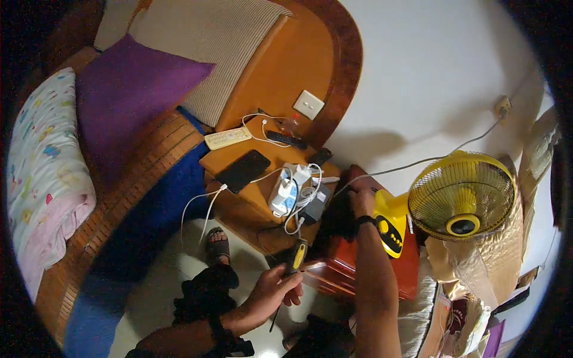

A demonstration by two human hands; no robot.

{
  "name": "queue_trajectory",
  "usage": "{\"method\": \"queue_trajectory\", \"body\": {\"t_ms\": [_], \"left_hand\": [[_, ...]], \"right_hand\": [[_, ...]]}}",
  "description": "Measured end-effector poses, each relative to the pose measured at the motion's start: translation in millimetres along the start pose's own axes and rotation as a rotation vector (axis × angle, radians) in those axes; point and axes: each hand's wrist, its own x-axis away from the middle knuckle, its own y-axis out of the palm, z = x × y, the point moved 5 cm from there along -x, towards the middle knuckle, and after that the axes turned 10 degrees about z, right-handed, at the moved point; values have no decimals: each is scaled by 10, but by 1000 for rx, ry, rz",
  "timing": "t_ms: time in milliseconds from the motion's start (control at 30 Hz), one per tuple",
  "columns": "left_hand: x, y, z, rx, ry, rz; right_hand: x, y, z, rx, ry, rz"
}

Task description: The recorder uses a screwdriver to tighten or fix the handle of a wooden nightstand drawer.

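My left hand (271,295) is closed on a screwdriver, whose black and yellow handle (298,255) points up and away while its thin dark shaft hangs below the fingers. On a red-brown wooden cabinet (407,277) stands a yellow desk fan (388,230) with a black control panel and a round wire cage (462,194). My right hand (362,204) reaches to the far left side of the fan's base, close beside it. Its fingers are small and dark there, so I cannot tell whether they hold anything. A dark cloth or bag lies beside that hand.
Left of the cabinet, a wooden side table (224,161) carries a black phone (243,171), a white power strip (290,190) with tangled cables, a black adapter (316,203) and a cream remote (228,138). The fan's grey cord (412,163) runs to a wall socket (503,107).
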Motion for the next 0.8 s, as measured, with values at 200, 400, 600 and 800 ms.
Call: {"method": "queue_trajectory", "body": {"t_ms": [200, 400, 600, 800], "left_hand": [[-43, 17, -27, 57, 33, -14], [-24, 209, -205, 20, 41, -36], [-20, 314, -432, 17, 67, -46], [-9, 401, -563, -5, 75, -9]], "right_hand": [[49, -15, -53, -73, -109, -25], [463, -276, -174, -123, -97, -105], [1044, -825, -461, -240, -92, -16], [1426, -1148, -491, -320, -49, 26]]}}
